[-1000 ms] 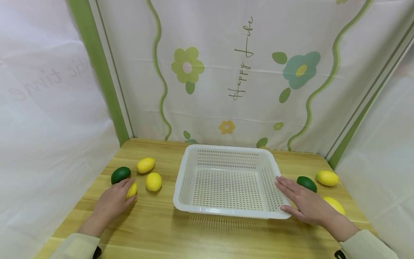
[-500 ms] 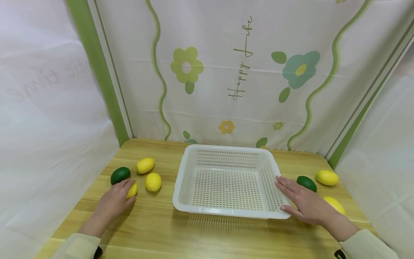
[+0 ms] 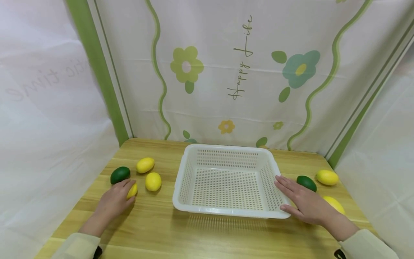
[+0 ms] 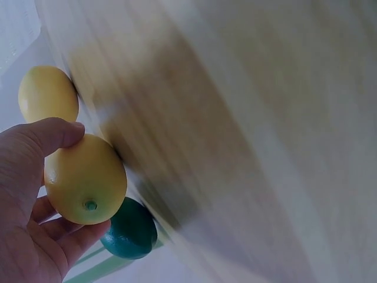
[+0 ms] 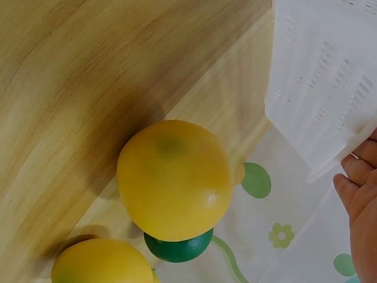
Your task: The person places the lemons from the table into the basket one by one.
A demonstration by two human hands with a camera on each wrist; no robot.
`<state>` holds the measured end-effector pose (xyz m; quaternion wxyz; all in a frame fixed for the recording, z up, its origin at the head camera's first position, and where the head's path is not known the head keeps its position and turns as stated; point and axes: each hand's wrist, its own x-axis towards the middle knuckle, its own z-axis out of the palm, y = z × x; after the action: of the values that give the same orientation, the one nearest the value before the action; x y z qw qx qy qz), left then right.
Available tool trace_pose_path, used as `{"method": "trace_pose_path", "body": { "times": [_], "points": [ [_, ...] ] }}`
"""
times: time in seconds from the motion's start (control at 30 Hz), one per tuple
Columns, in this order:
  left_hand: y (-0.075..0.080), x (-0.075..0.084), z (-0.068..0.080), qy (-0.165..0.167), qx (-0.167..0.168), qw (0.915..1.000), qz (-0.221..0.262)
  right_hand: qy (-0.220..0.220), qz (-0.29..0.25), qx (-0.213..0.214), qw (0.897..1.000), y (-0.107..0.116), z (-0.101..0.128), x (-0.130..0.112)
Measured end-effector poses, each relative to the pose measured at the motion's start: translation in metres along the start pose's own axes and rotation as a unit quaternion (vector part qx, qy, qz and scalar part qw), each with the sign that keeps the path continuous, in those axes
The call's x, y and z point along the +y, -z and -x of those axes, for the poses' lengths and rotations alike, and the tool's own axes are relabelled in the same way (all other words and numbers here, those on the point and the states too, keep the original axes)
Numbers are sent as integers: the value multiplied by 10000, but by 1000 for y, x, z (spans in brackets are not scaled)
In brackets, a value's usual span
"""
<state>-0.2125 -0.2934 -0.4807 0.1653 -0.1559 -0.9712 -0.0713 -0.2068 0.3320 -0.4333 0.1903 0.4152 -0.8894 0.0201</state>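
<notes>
A wooden table [image 3: 155, 230] stands walled by flowered cloth [image 3: 245, 75], with the white basket [image 3: 226, 212] at its centre. Left of the basket, my left hand [image 3: 111, 201] curls around a yellow lemon [image 3: 132, 190]. My right hand [image 3: 305, 203] lies flat, fingers straight, against the basket's right rim.

Yellow lemons [image 3: 153, 181] and dark green limes [image 3: 120, 175] are lying around a white perforated basket [image 3: 228, 213]. The table [image 3: 161, 230] is showing pale wood grain; the backdrop [image 3: 226, 72] is showing green flowers.
</notes>
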Motion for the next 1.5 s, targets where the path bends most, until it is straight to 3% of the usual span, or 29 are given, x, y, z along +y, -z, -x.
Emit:
{"method": "trace_pose_path", "body": {
  "times": [0.57,1.1,1.5],
  "points": [
    [9,6,0,-140,203,9997,-67,0,41,-36,10000,2,-2,0],
    [21,19,-10,-781,758,9938,-245,-23,40,-87,10000,2,-1,1],
    [25,24,-19,-1333,1262,9828,-196,0,-45,19,10000,0,0,1]
  ]
}}
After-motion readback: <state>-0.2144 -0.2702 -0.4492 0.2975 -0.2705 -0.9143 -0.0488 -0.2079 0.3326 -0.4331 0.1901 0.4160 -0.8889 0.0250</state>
